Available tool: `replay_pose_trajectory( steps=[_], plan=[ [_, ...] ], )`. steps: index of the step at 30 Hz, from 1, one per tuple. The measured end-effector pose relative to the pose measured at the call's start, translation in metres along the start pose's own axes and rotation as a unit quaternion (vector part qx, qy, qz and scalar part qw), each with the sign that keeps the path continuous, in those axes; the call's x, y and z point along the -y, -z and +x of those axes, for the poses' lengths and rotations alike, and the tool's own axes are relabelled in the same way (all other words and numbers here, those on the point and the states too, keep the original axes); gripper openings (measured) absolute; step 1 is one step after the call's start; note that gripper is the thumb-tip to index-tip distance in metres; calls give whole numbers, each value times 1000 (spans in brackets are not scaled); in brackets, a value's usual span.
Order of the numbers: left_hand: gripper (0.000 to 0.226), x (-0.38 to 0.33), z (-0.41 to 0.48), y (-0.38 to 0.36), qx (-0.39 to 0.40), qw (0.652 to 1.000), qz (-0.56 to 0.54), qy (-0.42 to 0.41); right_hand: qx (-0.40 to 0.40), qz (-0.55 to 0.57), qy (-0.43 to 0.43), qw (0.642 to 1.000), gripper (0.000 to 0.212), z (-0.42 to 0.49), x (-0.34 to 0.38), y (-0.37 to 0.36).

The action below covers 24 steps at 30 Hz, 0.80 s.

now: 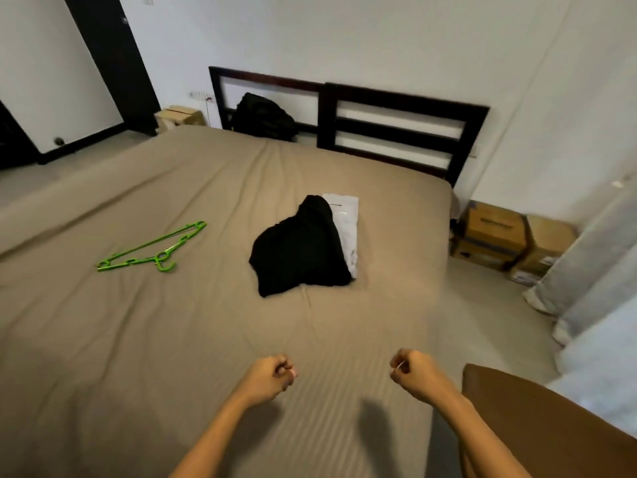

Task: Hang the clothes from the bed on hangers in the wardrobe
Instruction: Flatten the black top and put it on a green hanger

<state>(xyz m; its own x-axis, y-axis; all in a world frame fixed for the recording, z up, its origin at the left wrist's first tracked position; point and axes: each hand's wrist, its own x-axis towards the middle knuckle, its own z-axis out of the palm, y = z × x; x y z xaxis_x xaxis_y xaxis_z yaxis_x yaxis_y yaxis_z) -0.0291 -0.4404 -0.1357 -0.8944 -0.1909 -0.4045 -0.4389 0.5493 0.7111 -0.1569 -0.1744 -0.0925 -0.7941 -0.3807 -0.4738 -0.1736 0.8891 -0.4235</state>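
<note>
**Operator:** What is lying in front of me?

**Spotter:** You are looking down on the bed (172, 339), and its tan sheet is wrinkling in long creases. A black garment (300, 250) is sitting crumpled near the middle, and it is overlapping a folded white garment (346, 222) on its far right side. A green hanger (151, 250) is lying flat on the sheet, well to the left of both, with its hook pointing toward you.

**Operator:** And my hands?

**Spotter:** Your left hand (272, 374) and right hand (418, 372) are hovering apart over the near part of the sheet. Both are curling into fists and gripping nothing.

**Operator:** What about the room?

**Spotter:** A dark slatted headboard (396, 132) is standing against the white wall, and a black backpack (263, 115) is leaning on it. Cardboard boxes (496, 236) are sitting on the floor to the right of the bed, near a pale curtain (586, 270).
</note>
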Motion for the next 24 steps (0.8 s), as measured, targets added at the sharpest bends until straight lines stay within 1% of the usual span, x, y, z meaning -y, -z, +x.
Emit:
replay_pose_trajectory(
  steps=[3, 5, 8, 10, 12, 14, 17, 19, 21, 22, 24],
  plan=[
    [17, 38, 41, 32, 1, 1000, -29, 9, 2, 12, -7, 1000, 24, 56, 39, -18],
    [17, 64, 72, 56, 12, 999, -39, 12, 10, 26, -26, 999, 28, 93, 63, -32],
    [15, 96, 119, 92, 60, 997, -36, 16, 36, 41, -54, 997, 34, 153, 95, -45],
    [11, 113, 152, 112, 76, 996, -31, 24, 39, 32, -59, 997, 40, 199, 113, -46],
    [11, 129, 188, 129, 72, 997, -26, 33, 18, 23, -62, 998, 49, 252, 128, -44],
    [16, 142, 224, 139, 58, 998, -18, 31, -28, 35, -54, 998, 56, 306, 144, -34],
    [24, 164, 276, 146, 22, 998, -39, 46, -137, 108, -56, 983, 65, 385, 159, -20],
    [23, 179, 304, 144, -8, 993, -95, 66, -177, 166, -75, 967, 83, 431, 158, -20],
    [23, 193, 326, 141, -28, 986, -143, 83, -188, 228, -102, 950, 101, 467, 153, -28],
    [21, 200, 335, 138, -29, 983, -159, 87, -183, 248, -110, 945, 103, 481, 152, -34],
    [14, 209, 346, 133, -46, 977, -187, 92, -154, 266, -97, 947, 95, 500, 153, -49]
  ],
)
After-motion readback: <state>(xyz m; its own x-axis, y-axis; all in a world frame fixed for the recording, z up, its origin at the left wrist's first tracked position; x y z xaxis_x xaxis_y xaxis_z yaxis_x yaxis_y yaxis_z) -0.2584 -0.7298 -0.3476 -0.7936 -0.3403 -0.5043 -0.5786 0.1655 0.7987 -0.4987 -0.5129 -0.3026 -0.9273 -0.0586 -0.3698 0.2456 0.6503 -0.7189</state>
